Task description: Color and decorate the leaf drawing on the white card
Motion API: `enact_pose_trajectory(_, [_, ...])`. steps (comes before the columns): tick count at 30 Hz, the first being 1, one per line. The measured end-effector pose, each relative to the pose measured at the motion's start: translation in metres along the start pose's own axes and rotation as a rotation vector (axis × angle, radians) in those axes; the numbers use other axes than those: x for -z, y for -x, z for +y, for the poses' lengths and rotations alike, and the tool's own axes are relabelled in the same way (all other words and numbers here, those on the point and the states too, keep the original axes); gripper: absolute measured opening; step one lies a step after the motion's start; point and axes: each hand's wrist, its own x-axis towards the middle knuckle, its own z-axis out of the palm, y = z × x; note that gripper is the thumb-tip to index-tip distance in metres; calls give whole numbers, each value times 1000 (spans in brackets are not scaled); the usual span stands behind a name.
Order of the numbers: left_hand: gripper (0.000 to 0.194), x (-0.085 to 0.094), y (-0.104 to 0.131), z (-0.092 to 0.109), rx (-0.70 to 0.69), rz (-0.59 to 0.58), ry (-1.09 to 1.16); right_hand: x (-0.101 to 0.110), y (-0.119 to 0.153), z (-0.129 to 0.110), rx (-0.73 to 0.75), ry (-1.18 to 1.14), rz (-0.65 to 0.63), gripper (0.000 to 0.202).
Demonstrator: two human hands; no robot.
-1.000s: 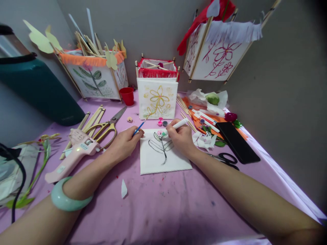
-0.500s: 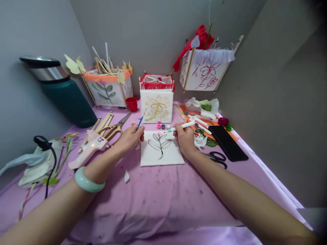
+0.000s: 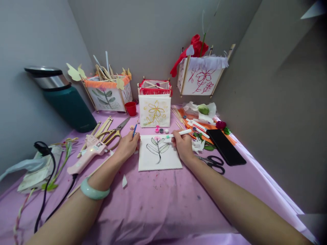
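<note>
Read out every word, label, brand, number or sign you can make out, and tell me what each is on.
No text is readable.
Pink glue gun: small label, too blurred to read.
Teal bottle: faint mark near its base, too small to read.
White marker in the right hand: no lettering discernible.
Black phone: dark face, no text visible.

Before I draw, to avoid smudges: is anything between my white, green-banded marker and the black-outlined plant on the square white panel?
Nothing visible. The marker in your right hand points over the panel toward the plant. Small paint pots sit past the far edge.
</note>
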Motion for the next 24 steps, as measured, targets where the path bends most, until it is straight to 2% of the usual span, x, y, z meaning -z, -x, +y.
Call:
enact_pose_trajectory(4, [36, 2, -4, 1, -38, 0, -62, 2, 0, 0, -15, -2, -40, 27])
enact_pose_trajectory(9, [31, 4, -5, 13, -43, 13, -246, 4, 0, -2, -36, -14, -50, 25])
enact_pose_trajectory(18, [24, -2, -5, 8, -224, -6, -473, 6, 4, -8, -131, -2, -103, 22])
enact_pose_trajectory(24, [25, -1, -8, 13, -187, -36, -490, 10, 1, -5, -145, 7, -122, 22])
